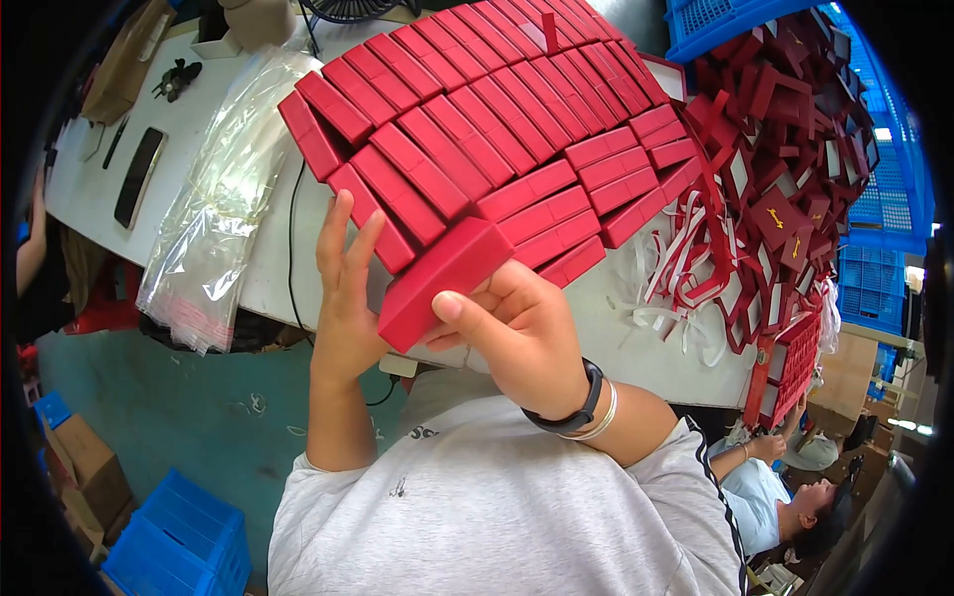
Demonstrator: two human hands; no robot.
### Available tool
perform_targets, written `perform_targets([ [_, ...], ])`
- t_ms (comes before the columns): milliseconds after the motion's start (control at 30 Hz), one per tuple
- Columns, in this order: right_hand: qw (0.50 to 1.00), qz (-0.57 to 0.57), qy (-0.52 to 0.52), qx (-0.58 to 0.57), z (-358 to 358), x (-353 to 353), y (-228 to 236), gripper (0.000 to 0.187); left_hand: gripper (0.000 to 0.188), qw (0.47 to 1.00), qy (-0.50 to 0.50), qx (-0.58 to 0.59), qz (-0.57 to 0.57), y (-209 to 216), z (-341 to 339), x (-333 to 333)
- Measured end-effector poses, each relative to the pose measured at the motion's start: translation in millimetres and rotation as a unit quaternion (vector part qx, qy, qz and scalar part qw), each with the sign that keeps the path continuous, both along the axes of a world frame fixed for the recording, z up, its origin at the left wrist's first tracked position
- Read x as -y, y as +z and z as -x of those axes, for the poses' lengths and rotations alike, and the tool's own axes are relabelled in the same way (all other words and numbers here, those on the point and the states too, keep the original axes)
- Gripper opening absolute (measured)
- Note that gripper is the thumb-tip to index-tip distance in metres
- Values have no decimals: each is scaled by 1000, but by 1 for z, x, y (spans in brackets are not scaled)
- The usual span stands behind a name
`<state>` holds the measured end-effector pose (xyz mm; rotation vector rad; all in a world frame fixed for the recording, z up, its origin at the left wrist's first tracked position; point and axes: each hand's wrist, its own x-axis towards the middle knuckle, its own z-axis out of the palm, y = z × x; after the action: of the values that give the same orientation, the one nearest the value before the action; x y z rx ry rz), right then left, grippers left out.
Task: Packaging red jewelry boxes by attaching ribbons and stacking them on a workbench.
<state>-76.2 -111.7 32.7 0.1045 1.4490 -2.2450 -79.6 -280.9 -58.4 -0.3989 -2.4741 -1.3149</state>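
A small, long red box (444, 283) is held tilted in front of the rows, with my right hand (527, 333) gripping its near side. The right thumb presses on the face, and the other fingers curl partly out of sight beneath it. Beside the box's lower left end, my left hand (348, 293) has its fingers stretched upward and apart. Its thumb is hidden, and I cannot tell whether the palm touches the box. Just beyond both hands, many similar red boxes (452, 144) stand packed in rows on the white table (263, 288).
Clear plastic bags (224, 189) and a phone (140, 177) lie on the left. At right are red-and-white ribbons (696, 248) and a heap of open dark-red boxes (780, 214) near blue crates (873, 283). Another person (765, 507) sits at lower right. A blue bin (184, 536) stands on the floor.
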Motion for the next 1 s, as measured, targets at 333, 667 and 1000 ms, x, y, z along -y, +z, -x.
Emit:
perform_targets([
  [333, 999, -34, -16, -19, -2, -2, -5, 22, 82, 987, 133, -18, -90, -16, -21, -23],
  [667, 992, -85, -41, -88, -6, 5, -4, 17, 44, 975, 129, 59, 172, 17, -15, -31],
  [1000, 994, -80, -48, -51, -1, 2, -8, 21, 35, 961, 69, 68, 258, 39, -7, -9],
])
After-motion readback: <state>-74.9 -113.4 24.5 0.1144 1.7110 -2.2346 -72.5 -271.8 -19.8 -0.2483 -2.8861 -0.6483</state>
